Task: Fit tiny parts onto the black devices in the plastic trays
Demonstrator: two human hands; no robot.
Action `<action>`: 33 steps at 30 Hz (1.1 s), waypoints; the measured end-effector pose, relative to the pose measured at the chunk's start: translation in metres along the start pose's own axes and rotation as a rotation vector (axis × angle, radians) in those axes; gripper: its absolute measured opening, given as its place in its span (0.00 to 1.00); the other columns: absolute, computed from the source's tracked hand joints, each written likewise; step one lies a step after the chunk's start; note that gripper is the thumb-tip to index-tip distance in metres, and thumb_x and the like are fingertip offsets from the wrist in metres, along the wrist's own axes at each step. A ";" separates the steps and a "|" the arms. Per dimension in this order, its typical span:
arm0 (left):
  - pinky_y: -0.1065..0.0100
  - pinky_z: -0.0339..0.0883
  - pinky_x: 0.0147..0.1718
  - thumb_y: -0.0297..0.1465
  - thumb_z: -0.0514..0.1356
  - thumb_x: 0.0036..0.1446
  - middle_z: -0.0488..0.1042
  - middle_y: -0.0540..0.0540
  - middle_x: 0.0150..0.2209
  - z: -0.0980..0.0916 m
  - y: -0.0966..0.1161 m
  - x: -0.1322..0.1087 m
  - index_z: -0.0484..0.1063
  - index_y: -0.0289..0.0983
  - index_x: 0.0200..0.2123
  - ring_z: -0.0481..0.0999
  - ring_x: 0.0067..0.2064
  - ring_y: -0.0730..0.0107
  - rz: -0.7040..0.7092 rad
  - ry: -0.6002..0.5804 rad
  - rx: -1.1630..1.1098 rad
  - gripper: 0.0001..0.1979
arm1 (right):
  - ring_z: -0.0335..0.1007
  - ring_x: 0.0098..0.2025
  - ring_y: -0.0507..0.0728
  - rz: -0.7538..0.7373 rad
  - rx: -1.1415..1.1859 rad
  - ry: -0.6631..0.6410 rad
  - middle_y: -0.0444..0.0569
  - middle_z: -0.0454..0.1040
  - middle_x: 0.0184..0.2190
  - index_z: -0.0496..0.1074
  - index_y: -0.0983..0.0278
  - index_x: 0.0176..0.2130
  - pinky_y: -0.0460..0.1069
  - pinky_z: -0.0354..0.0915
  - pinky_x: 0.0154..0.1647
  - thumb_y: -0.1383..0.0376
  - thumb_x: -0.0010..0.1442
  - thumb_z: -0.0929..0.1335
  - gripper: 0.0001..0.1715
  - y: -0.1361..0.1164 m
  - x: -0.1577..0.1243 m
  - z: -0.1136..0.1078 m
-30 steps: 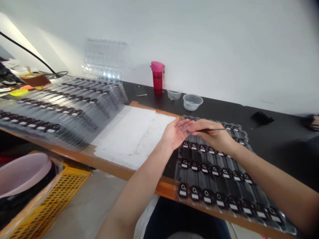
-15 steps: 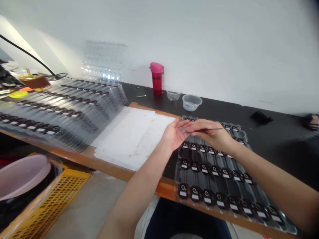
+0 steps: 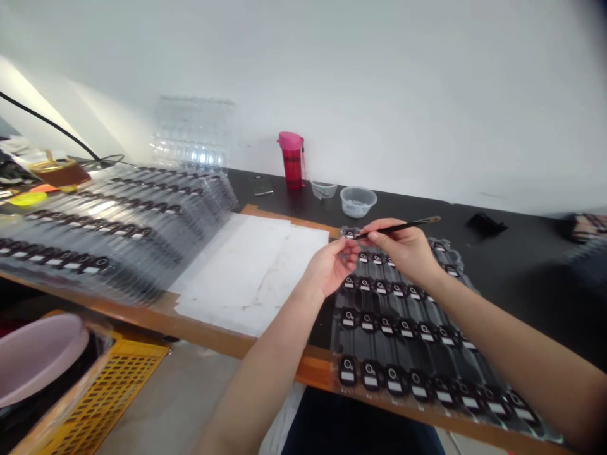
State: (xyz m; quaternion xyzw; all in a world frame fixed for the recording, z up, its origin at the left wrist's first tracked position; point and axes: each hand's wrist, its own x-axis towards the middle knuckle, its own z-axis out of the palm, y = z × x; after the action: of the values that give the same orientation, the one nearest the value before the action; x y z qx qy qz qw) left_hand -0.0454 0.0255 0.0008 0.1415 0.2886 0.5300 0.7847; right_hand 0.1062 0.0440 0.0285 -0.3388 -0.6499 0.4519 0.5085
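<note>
A slim black pair of tweezers [image 3: 403, 226] is pinched between the thumb and fingers of my right hand [image 3: 408, 249], its tip pointing left. That tip meets the fingertips of my left hand [image 3: 334, 265], which is turned palm up with its fingers curled in; anything tiny inside them is too small to make out. Beneath both hands lies a clear plastic tray [image 3: 353, 344] with rows of small black parts [image 3: 370, 374], each bearing a ring mark and a white label. My right hand and forearm cover part of the tray.
White sheets [image 3: 241, 272] lie left of the tray. Farther left rises a stack of filled clear trays [image 3: 156, 253]. Behind stand a red bottle [image 3: 293, 164], a clear tub with small pieces [image 3: 358, 203] and a smaller tub [image 3: 324, 189]. A yellow crate [image 3: 109, 385] sits below the table edge.
My left fingers have curled in from a flatter, open palm. The tweezers' rear end has swung up in my right hand. The whole view has shifted slightly.
</note>
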 end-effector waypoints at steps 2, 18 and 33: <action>0.77 0.59 0.21 0.26 0.54 0.60 0.70 0.45 0.24 0.000 -0.001 0.000 0.71 0.28 0.29 0.68 0.23 0.80 0.018 -0.020 -0.001 0.10 | 0.75 0.34 0.54 0.022 0.054 0.008 0.46 0.77 0.33 0.75 0.61 0.33 0.53 0.74 0.43 0.57 0.49 0.74 0.12 0.003 0.001 0.000; 0.78 0.59 0.21 0.24 0.56 0.58 0.69 0.47 0.24 -0.002 -0.004 0.000 0.69 0.30 0.28 0.67 0.23 0.81 0.040 -0.013 0.009 0.06 | 0.74 0.37 0.55 -0.035 -0.050 -0.033 0.47 0.76 0.35 0.75 0.62 0.34 0.53 0.73 0.44 0.56 0.51 0.72 0.13 0.000 -0.003 -0.003; 0.78 0.49 0.15 0.28 0.59 0.55 0.59 0.54 0.19 0.007 -0.003 -0.007 0.70 0.31 0.28 0.56 0.18 0.83 0.011 -0.012 0.260 0.06 | 0.75 0.33 0.53 0.069 -0.003 0.190 0.45 0.75 0.31 0.74 0.62 0.34 0.51 0.76 0.39 0.58 0.48 0.74 0.13 -0.029 -0.060 -0.070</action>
State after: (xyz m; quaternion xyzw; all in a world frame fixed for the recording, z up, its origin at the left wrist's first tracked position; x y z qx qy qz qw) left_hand -0.0411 0.0185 0.0074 0.2467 0.3493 0.4915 0.7587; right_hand 0.1902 -0.0038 0.0394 -0.4031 -0.5874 0.4339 0.5515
